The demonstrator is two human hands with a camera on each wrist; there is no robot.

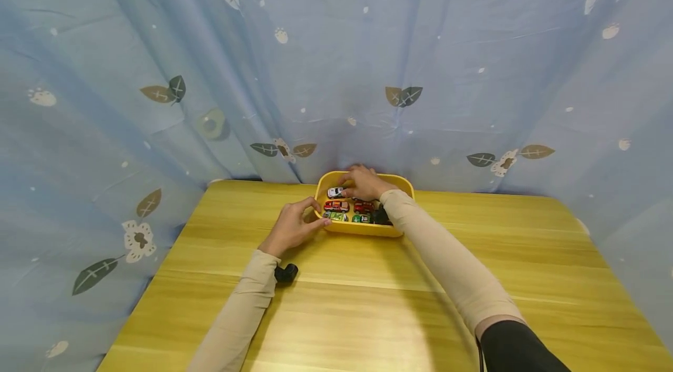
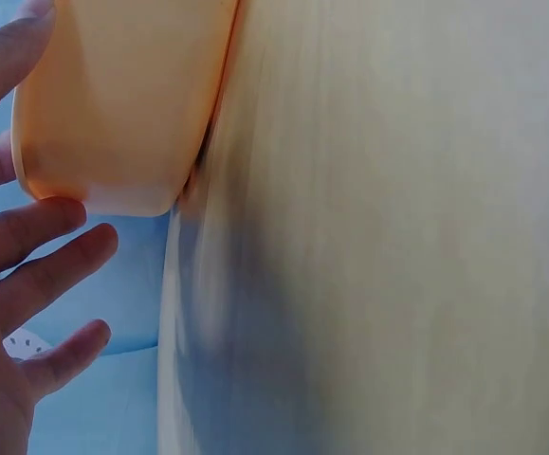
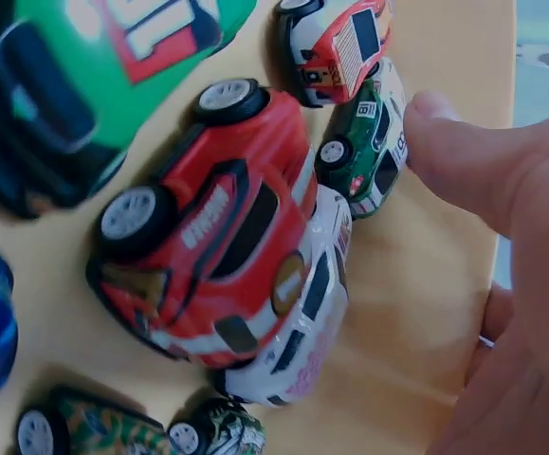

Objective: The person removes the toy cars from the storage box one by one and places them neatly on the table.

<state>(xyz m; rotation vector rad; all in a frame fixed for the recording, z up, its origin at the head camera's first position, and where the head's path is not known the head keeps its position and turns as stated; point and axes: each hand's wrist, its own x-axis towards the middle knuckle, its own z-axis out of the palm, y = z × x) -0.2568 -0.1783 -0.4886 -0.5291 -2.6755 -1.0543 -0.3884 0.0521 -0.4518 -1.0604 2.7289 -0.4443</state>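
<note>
My left hand [image 1: 293, 226] grips the near left corner of a yellow plastic bin [image 1: 363, 230], its thumb on the front rim and fingers at the left end. In the left wrist view the other fingers spread loosely below the bin. Inside the bin, my right hand [image 1: 365, 183] is over the back part, beside a white toy car [image 1: 335, 192]. Its thumb [image 3: 435, 133] lies right at a green and white toy car [image 3: 364, 156] in the right wrist view; most of its fingers are hidden, so I cannot tell whether they hold one.
More toy cars fill the bin, among them a red car [image 3: 227, 237], a large green car [image 3: 84, 85] and a camouflage car [image 3: 94, 427]. The bin stands at the back of a wooden table [image 1: 347, 308], against a blue patterned curtain [image 1: 336, 68].
</note>
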